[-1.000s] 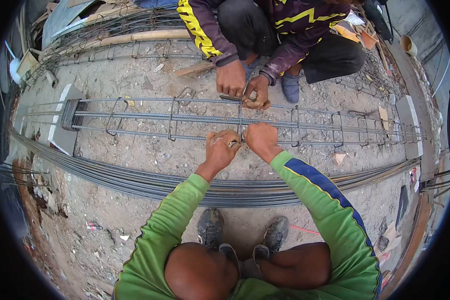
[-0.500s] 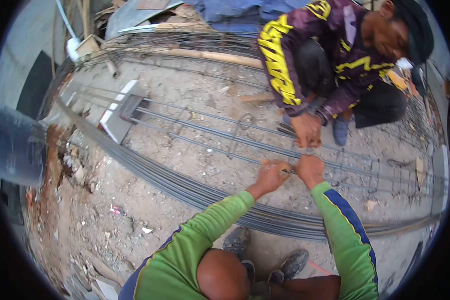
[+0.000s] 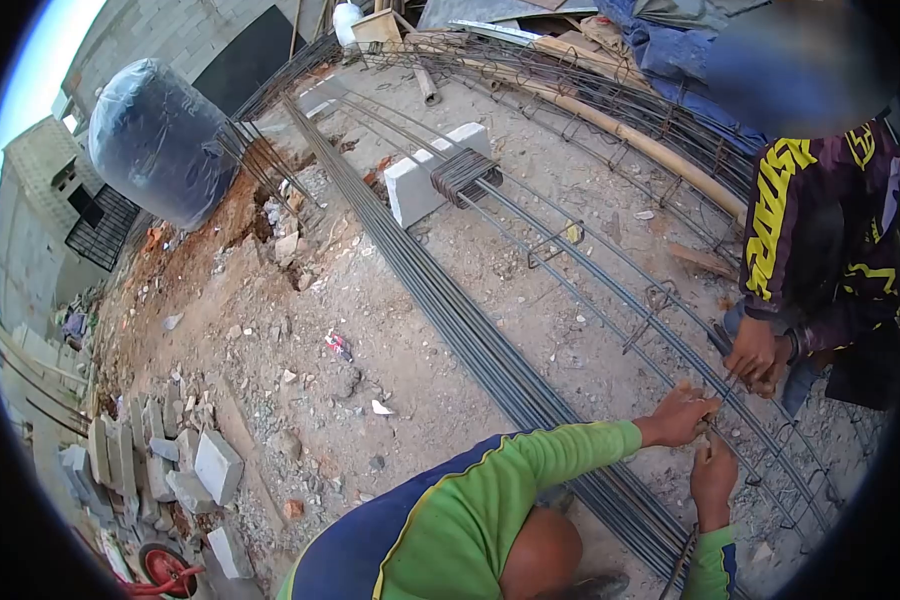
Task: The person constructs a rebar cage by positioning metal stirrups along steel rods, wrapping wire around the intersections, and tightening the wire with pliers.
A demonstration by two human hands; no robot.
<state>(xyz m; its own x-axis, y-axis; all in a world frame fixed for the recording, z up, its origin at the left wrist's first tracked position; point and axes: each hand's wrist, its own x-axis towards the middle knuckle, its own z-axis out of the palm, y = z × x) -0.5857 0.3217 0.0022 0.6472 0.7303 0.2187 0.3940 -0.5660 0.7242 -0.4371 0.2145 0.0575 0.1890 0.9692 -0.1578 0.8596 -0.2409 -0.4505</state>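
Note:
My left hand (image 3: pixel 682 415) is closed at the near bar of a long rebar cage (image 3: pixel 592 262). Just below it, my right hand (image 3: pixel 713 472) is closed too, fingers pinched beside the same bar. Whatever lies between my fingers is too small to make out. Thin square stirrups (image 3: pixel 653 310) hang spaced along the cage's bars. Opposite me, a co-worker's hands (image 3: pixel 758 358) are together at the far bar.
A bundle of loose rebar (image 3: pixel 450 320) runs along my side. Stacked stirrups (image 3: pixel 463 176) sit on the cage bars by a white block (image 3: pixel 435 170). A bamboo pole (image 3: pixel 630 137) lies beyond. Broken blocks (image 3: pixel 218 467) and a wrapped tank (image 3: pixel 160 140) stand left.
The view has swung left, so the hands and cage now appear farther right and lower. My hands stay close together at the near bar, and the co-worker's hands remain at the cage.

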